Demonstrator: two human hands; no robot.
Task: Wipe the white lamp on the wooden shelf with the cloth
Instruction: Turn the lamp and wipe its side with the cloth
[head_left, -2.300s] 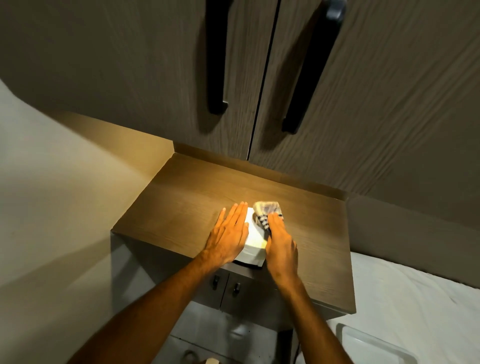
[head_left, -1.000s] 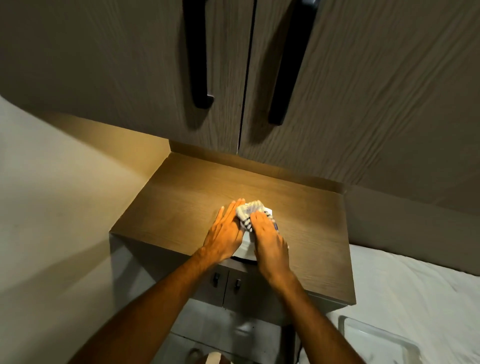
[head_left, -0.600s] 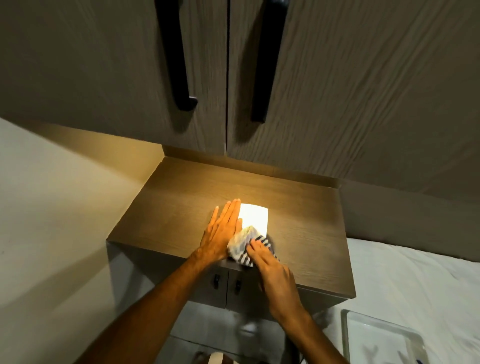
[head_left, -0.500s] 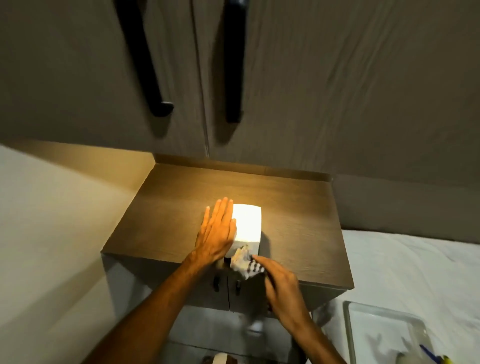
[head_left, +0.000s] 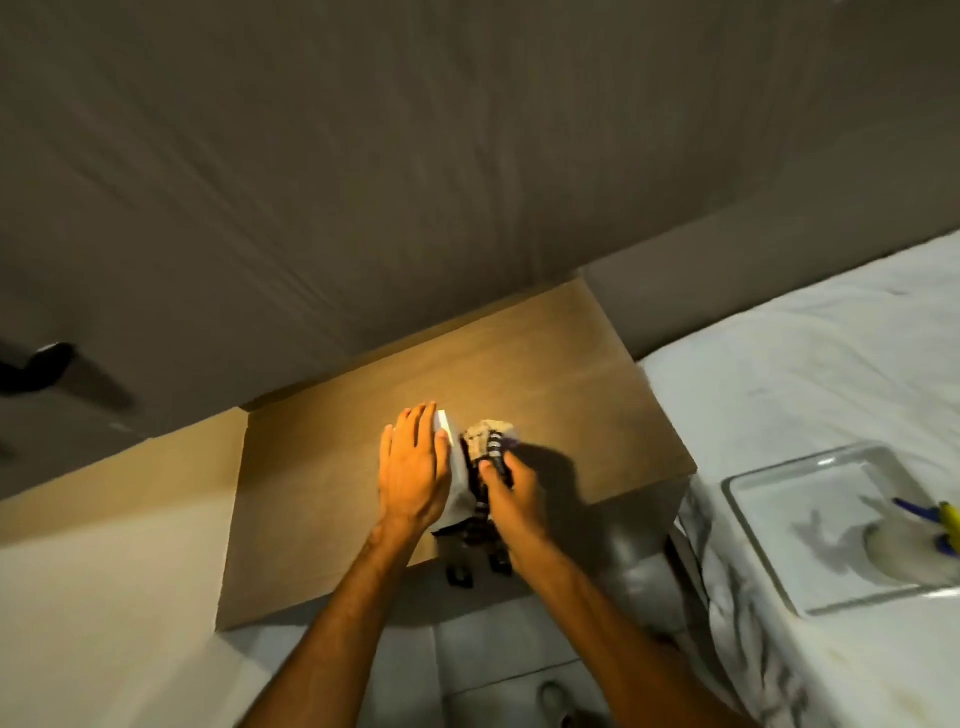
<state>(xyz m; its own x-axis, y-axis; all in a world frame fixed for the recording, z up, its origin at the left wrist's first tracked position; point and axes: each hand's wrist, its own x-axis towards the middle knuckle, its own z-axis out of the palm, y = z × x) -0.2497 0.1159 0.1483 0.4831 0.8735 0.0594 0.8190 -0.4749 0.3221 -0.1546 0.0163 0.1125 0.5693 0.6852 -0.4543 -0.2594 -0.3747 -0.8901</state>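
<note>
Wiping is mid-stroke, and the main risk is tipping: the small white box-shaped lamp (head_left: 453, 467) stands near the front edge of the brown wooden shelf top (head_left: 545, 374), so a sideways push from the cloth could slide it toward that edge or knock it over. Second risk: loose cloth catching a lamp corner and dragging it.

Nearest, the right hand (head_left: 511, 493) is curled closed around the bunched striped grey-and-dark cloth (head_left: 488, 441), pressing it on the lamp's right side. The left hand (head_left: 413, 467) lies flat and open, fingers together, against the lamp's left side, gripping nothing, just bracing.

Lamp itself: only a narrow pale strip and one bright top corner show between the hands. It's lit, judging by the warm glow on the shelf. Cleanliness can't be judged.
</note>
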